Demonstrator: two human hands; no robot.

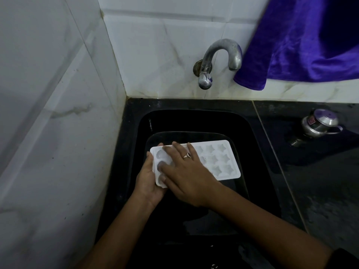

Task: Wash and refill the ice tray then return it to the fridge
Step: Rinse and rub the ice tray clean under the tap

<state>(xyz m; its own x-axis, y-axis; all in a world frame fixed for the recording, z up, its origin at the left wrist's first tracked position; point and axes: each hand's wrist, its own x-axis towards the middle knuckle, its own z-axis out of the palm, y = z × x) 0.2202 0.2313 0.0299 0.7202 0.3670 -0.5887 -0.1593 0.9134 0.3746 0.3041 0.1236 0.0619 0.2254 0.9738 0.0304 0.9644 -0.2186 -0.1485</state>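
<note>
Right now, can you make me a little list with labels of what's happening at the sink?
place: black sink
ice tray: white, held over the sink
left hand: grips the tray's left end
right hand: fingers lie flat on the tray
tap: no water seen running
nearby: purple cloth, steel pot on counter

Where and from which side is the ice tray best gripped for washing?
Probably the flat rim at a short end, from the side: the ice tray lies roughly level over the sink, hollows up. The left hand holds its left end that way.
</note>
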